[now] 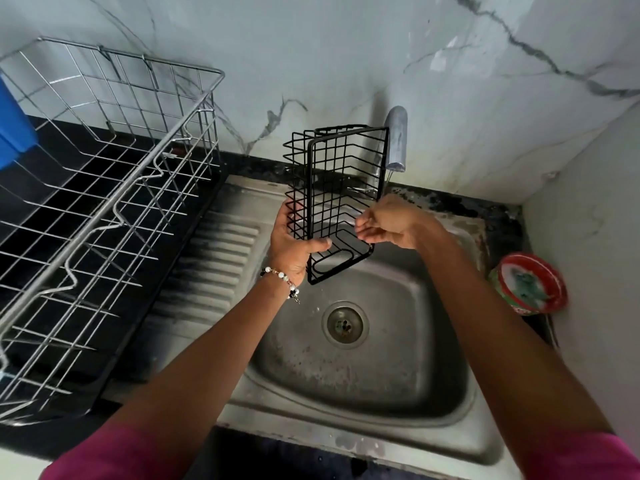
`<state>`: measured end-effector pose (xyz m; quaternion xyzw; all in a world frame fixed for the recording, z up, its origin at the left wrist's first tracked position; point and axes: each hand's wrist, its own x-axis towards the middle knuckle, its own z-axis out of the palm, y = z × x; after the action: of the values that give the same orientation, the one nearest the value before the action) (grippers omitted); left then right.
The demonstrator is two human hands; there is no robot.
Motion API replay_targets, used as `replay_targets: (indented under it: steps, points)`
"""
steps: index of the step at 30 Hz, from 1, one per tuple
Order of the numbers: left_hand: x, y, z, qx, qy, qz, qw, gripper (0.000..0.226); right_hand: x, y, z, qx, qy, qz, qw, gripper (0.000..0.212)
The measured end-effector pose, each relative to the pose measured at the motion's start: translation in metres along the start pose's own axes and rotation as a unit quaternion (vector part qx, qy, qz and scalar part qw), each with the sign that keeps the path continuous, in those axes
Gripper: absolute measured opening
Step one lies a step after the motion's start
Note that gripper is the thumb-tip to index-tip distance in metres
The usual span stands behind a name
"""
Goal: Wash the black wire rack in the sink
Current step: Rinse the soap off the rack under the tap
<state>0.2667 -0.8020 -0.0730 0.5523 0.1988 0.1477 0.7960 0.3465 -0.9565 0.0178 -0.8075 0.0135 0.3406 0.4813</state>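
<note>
The black wire rack (337,199) stands on end above the steel sink (360,372), its top beside the tap (397,140). My left hand (292,242) grips the rack's lower left side, thumb hooked over a wire near the bottom. Against the rack's lower right side lies my right hand (386,225), fingers loosely bent and touching the wires. A thin stream of water falls from the tap spout onto my right wrist. A few drops hang below the rack, over the drain (344,324).
A large steel dish rack (114,188) fills the black counter on the left, with a blue object (12,123) at its far edge. A red-rimmed tub (530,284) sits at the sink's right corner. Marble-pattern walls close in behind and on the right.
</note>
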Motion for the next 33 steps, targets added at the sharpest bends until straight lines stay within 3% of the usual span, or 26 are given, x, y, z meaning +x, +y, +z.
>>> replay_targets:
  steps: [2,6,10,13,18,23,27,31,33]
  points:
    - [-0.002,0.001,0.001,-0.015,-0.002,-0.012,1.000,0.098,-0.002,0.000,-0.004,0.031,-0.018,0.007,0.999,0.022]
    - [-0.002,0.002,0.002,-0.033,0.000,-0.022,0.999,0.099,0.004,0.003,-0.010,-0.065,0.065,0.005,0.996,0.021]
    - [-0.002,0.006,0.002,-0.039,0.009,-0.022,0.999,0.096,0.001,0.006,-0.010,-0.052,0.007,0.017,0.998,0.023]
    - [-0.004,0.009,0.002,-0.047,0.007,-0.031,0.998,0.089,0.004,0.006,-0.009,-0.074,0.070,-0.007,0.995,0.024]
    - [-0.001,0.005,-0.001,-0.059,-0.017,-0.062,0.996,0.077,-0.008,0.001,-0.003,0.055,-0.107,-0.022,0.993,0.032]
    - [0.005,-0.007,0.000,-0.078,-0.030,-0.114,0.990,0.076,-0.004,0.000,0.000,0.038,-0.042,-0.032,0.998,0.029]
    - [0.004,-0.009,0.013,-0.137,-0.045,-0.153,0.978,0.075,-0.012,-0.001,0.005,0.020,-0.147,-0.019,0.989,0.032]
    - [0.007,-0.010,0.020,-0.126,-0.055,-0.157,0.978,0.079,-0.010,0.002,0.006,-0.103,-0.029,-0.038,0.994,0.030]
    - [0.009,-0.009,0.026,-0.130,-0.046,-0.146,0.980,0.078,-0.005,0.004,0.007,-0.067,0.009,-0.051,0.996,0.033]
